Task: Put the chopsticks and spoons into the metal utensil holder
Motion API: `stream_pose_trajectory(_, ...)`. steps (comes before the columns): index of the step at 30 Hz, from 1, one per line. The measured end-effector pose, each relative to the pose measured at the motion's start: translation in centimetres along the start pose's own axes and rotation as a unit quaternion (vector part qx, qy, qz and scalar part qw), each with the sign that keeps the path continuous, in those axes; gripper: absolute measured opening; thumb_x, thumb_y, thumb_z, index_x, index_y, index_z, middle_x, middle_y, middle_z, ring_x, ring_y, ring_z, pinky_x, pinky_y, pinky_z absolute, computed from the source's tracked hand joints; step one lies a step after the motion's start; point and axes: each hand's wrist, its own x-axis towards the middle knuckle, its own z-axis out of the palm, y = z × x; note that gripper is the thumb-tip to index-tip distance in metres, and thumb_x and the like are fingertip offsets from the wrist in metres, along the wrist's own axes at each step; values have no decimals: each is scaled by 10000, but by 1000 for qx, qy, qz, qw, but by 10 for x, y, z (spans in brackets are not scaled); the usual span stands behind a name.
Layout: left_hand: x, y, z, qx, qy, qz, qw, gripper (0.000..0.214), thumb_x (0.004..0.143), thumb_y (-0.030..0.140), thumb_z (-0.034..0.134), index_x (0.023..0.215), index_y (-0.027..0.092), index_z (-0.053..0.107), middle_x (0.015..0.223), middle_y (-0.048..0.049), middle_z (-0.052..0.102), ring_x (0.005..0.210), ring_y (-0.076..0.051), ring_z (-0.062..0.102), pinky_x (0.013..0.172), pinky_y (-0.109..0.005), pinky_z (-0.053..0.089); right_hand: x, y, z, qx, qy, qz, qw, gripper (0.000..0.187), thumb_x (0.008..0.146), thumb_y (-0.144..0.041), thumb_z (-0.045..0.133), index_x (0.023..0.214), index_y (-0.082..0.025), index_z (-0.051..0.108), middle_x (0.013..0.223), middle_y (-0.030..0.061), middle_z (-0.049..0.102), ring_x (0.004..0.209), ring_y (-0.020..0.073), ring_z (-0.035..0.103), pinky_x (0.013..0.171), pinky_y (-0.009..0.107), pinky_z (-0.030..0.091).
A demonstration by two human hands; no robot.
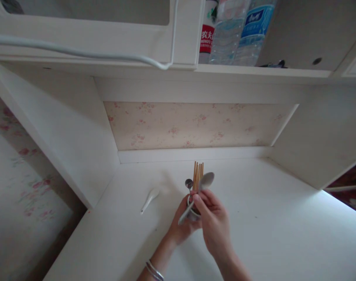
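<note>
My left hand is wrapped round a small, light-coloured cup. Several wooden chopsticks and a small metal spoon stick up out of the cup. In front of the cup's mouth, my right hand pinches a larger, pale grey spoon between thumb and fingers. Its bowl points up to the right and its handle slants down to the left. A white soup spoon lies on the white tabletop, left of my hands.
Overhead, a shelf holds plastic bottles. A white cable runs along the upper cabinet front. White side panels flank the tabletop, and a floral back panel closes the rear.
</note>
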Motion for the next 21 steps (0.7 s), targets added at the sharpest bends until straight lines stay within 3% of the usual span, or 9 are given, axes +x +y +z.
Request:
stream_pose_trajectory(4,2,0,5,-49,-50,32,997,785,609,219,860,1302,216,491,1322,-122,589,1229,-304,541,1084,-450,376,19,-11,-34,-11,96,-60,994,397,693,-345,815,1021,-185,659,861,36,744,733,168,692,687,294,559)
stream_pose_trajectory(7,4,-5,4,-36,-37,19,998,821,582,201,882,1302,206,487,1319,-132,588,1227,-295,541,1086,-441,361,35,-1,-48,-50,143,-65,986,414,674,-374,821,998,-172,661,829,28,733,738,167,681,713,300,546)
stream_pose_trajectory(14,5,-10,5,-44,-30,34,998,827,594,213,875,1319,195,477,1321,-135,586,1234,-299,537,1079,-441,373,36,41,-57,-76,106,10,991,444,640,-422,828,952,-173,633,851,48,719,760,204,685,685,317,547)
stream_pose_trajectory(21,5,-10,4,-36,-24,27,999,807,599,158,856,1313,206,483,1325,-126,586,1234,-300,539,1066,-438,396,31,56,-64,-74,113,-44,990,421,692,-401,793,1011,-226,581,1027,34,643,923,192,639,794,322,530)
